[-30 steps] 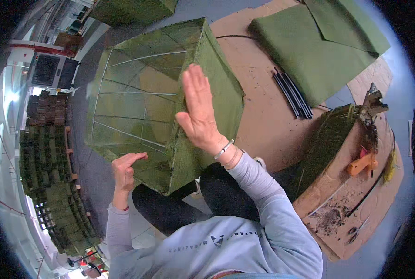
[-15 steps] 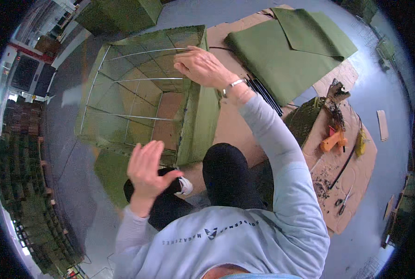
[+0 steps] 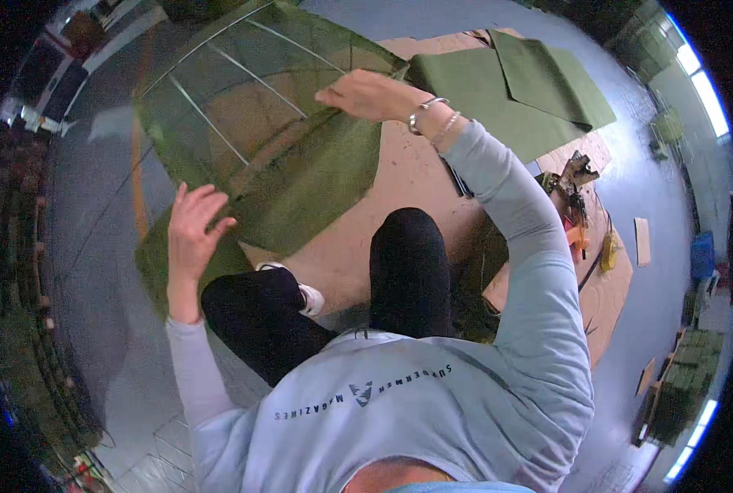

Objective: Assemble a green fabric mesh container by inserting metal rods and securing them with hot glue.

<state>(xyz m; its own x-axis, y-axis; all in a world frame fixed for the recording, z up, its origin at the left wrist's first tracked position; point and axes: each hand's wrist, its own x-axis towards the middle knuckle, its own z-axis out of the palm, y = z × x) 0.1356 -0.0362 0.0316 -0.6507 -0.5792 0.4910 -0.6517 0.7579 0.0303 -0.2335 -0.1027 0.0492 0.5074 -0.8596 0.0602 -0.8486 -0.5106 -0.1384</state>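
Observation:
A box-shaped wire frame (image 3: 251, 71) wrapped in green mesh-like fabric (image 3: 317, 189) stands tilted in front of me, its thin metal rods showing across the top. My left hand (image 3: 194, 226) is at its near left corner, fingers spread and thumb apart. Nothing shows in that palm. Over the frame's right side is my right hand (image 3: 370, 96), its fingers pointing left and slightly blurred. Whether they grip the edge or a rod cannot be made out. A metal bangle circles the right wrist.
Folded green fabric (image 3: 539, 99) lies on cardboard (image 3: 358, 218) at the far right. Beside my right forearm are dark rods (image 3: 459, 179), an orange tool (image 3: 578, 238) and a yellow-handled thing (image 3: 608, 251) on cardboard. My knees (image 3: 409, 263) are close to the frame.
The covered frame has turned and tipped away, showing more of its near fabric side. My left hand has moved left and up; my right hand has shifted slightly right. The view has shifted too.

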